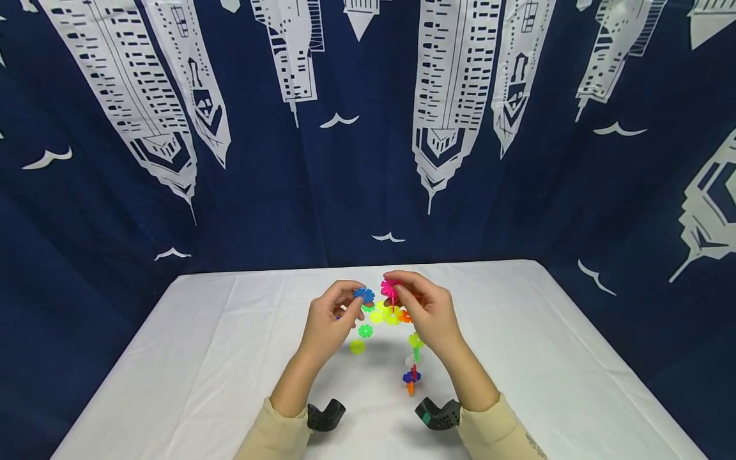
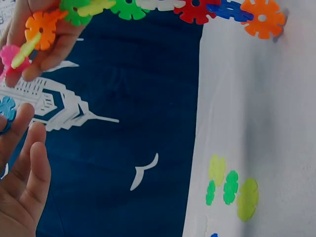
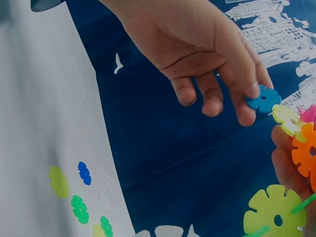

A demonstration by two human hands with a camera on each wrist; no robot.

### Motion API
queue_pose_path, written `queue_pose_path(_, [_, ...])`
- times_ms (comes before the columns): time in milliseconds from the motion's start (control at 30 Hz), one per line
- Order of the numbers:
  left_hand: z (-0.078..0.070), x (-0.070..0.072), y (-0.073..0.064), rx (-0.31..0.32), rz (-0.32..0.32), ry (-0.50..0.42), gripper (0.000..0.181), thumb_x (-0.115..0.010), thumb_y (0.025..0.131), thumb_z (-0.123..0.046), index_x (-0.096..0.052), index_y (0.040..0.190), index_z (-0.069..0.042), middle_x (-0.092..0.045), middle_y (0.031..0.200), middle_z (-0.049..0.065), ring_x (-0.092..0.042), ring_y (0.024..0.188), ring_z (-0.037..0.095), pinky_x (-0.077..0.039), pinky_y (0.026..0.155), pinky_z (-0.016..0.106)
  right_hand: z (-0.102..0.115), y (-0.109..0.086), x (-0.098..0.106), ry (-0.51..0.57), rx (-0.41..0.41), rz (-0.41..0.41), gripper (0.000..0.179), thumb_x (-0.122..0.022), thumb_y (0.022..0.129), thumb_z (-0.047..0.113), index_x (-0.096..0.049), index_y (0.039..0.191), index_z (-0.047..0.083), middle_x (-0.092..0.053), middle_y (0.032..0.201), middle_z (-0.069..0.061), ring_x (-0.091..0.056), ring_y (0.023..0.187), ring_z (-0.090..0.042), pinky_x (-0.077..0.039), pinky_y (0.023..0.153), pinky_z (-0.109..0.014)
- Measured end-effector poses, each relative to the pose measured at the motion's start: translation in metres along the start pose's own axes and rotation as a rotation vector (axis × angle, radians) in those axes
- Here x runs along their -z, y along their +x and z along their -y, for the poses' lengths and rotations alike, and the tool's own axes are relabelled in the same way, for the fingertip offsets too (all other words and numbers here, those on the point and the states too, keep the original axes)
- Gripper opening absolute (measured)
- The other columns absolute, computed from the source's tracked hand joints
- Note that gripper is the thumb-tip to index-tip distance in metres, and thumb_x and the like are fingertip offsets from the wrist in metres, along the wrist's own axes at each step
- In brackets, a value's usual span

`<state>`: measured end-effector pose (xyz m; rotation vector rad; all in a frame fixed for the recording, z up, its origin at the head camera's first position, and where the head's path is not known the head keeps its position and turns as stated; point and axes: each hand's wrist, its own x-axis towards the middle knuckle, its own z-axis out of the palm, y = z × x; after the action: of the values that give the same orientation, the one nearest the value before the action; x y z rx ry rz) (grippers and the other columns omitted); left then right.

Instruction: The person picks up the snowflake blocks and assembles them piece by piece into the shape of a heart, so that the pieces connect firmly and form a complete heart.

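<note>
Blue disc (image 1: pixel 364 294), below centre in the head view: we find it pinched between thumb and finger of the left hand (image 1: pixel 329 324). Just right, the right hand (image 1: pixel 427 313) pinches a pink disc (image 1: pixel 388 287) of a linked chain (image 1: pixel 411 377).

Bright overall, wrist views dimmer — soft shadows on white cloth (image 1: pixel 230 358).

The lifted disc (image 1: pixel 364 294) is plain blue; the linked chain (image 2: pixel 195 15) mixes hot pink, yellow, orange, green, white, red and dark blue; the loose discs (image 3: pixel 79 210) are yellow-green, green and deep blue, one pale and near-clear; the tabletop (image 1: pixel 195 358) is plain white; the curtain (image 1: pixel 356 191) is navy, printed with white towers, dark window grids and white gull shapes; the sleeves (image 1: pixel 276 431) are beige; the wrist mounts (image 1: pixel 326 416) are black, the right one with a green patch.
</note>
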<state>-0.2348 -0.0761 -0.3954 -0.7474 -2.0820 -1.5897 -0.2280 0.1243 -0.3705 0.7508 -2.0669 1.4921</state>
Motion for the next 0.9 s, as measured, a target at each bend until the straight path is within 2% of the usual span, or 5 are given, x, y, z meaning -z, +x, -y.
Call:
queue_pose_path(133, [-0.004,-0.002,-0.001,-0.034,-0.035,0.013,0.016,-0.066,0.096,-0.008,-0.065,0.111,-0.009,-0.076,0.087,0.01,-0.062,0.063,0.004,-0.055,0.053,0.023,0.0,-0.001,0.0,-0.009,0.001,0.04,0.024,-0.061,0.098,0.006,-0.069,0.12,0.009,-0.075,0.1,-0.01,-0.066,0.073,-0.014,-0.06,0.067,-0.025])
queue_pose_path(267, [-0.008,-0.002,0.0,-0.103,-0.064,0.083,0.017,-0.067,0.094,-0.006,-0.066,0.111,-0.009,-0.075,0.084,0.007,-0.063,0.063,0.007,-0.054,0.053,0.023,0.0,0.001,0.002,-0.01,0.017,0.09,0.028,-0.063,0.097,0.005,-0.068,0.124,0.008,-0.074,0.096,-0.01,-0.066,0.072,-0.018,-0.059,0.067,-0.024])
queue_pose_path(400, [-0.01,-0.001,0.001,-0.168,-0.097,0.17,0.018,-0.07,0.092,-0.005,-0.068,0.109,-0.009,-0.074,0.083,0.004,-0.065,0.063,0.01,-0.055,0.054,0.022,0.0,0.003,0.006,-0.017,0.022,0.157,0.034,-0.064,0.095,0.003,-0.065,0.129,0.008,-0.073,0.099,-0.01,-0.067,0.077,-0.018,-0.059,0.072,-0.022])
queue_pose_path(567, [-0.011,-0.001,-0.001,-0.201,-0.115,0.226,0.017,-0.071,0.091,-0.004,-0.069,0.107,-0.008,-0.075,0.085,0.004,-0.066,0.063,0.01,-0.055,0.054,0.021,0.001,0.002,0.01,-0.012,-0.001,0.235,0.039,-0.065,0.095,0.004,-0.061,0.134,0.008,-0.073,0.106,-0.011,-0.069,0.085,-0.014,-0.059,0.081,-0.021])
queue_pose_path(900, [-0.012,-0.001,0.0,-0.318,-0.121,0.309,0.019,-0.076,0.085,0.001,-0.071,0.102,-0.007,-0.076,0.088,0.005,-0.067,0.063,0.01,-0.053,0.055,0.013,0.0,0.001,0.014,0.002,0.004,0.26,0.039,-0.069,0.092,0.005,-0.064,0.13,0.008,-0.072,0.102,-0.008,-0.067,0.085,-0.012,-0.059,0.081,-0.022])
